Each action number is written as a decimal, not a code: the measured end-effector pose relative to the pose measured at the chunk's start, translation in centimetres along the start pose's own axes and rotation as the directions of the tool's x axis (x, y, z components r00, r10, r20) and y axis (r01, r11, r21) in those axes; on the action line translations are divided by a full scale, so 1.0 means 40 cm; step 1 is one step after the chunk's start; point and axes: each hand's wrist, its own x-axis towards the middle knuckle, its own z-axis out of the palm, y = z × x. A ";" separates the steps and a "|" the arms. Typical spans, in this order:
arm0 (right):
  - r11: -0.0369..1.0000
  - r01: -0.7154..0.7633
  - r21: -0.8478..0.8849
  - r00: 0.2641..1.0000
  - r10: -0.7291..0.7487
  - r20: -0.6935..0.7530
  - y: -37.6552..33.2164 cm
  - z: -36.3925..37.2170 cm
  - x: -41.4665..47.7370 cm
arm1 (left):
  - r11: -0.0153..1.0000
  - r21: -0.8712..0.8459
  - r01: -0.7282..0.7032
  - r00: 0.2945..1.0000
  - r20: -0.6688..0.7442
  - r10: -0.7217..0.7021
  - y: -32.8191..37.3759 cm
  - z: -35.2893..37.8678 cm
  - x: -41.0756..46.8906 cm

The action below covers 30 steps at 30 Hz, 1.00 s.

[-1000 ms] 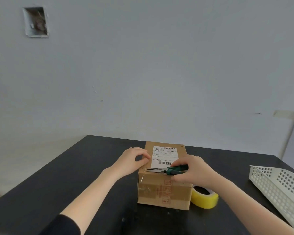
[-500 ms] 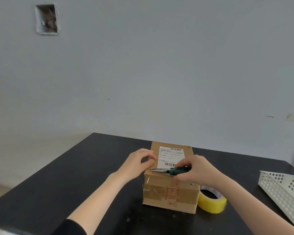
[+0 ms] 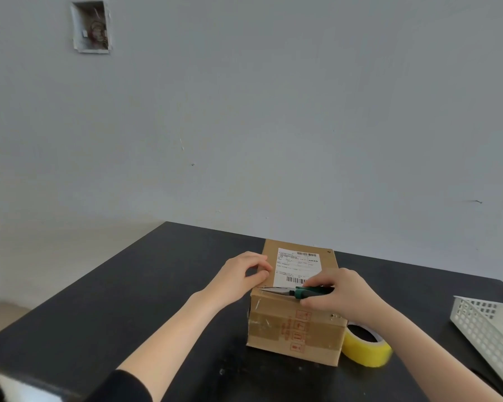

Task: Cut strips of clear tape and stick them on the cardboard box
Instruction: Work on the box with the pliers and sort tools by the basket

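while in right hand (image 3: 341, 297), scissors (image 3: 285, 291) along cardboard box (image 3: 296, 332) edge

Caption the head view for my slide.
Right hand holds a green-handled cutter atop the cardboard box; left hand rests at its top edge.

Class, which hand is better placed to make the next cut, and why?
Right hand: it grips the green-handled cutter, blades over the brown cardboard box's front edge; the left hand merely rests on the box.

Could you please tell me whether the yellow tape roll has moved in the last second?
No. The yellow tape roll keeps its place beside the brown cardboard box's right near corner; only the camera shifted.
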 end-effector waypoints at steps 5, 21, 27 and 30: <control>1.000 0.001 0.014 1.000 -0.001 0.003 0.003 -0.001 0.003 | 1.000 -0.001 0.008 1.000 0.002 -0.008 0.003 -0.001 0.001; 0.990 -0.053 0.131 0.999 0.053 0.003 0.001 -0.017 -0.001 | 1.000 0.005 0.017 1.000 0.013 -0.017 0.014 -0.004 0.005; 0.927 -0.106 0.360 0.992 0.124 -0.028 0.007 -0.031 -0.004 | 0.999 -0.024 0.024 0.999 0.028 -0.023 0.025 -0.009 0.002; 0.921 -0.102 0.376 0.992 0.122 -0.029 0.005 -0.031 -0.007 | 1.000 0.009 0.028 0.998 0.051 -0.029 0.030 -0.014 0.008</control>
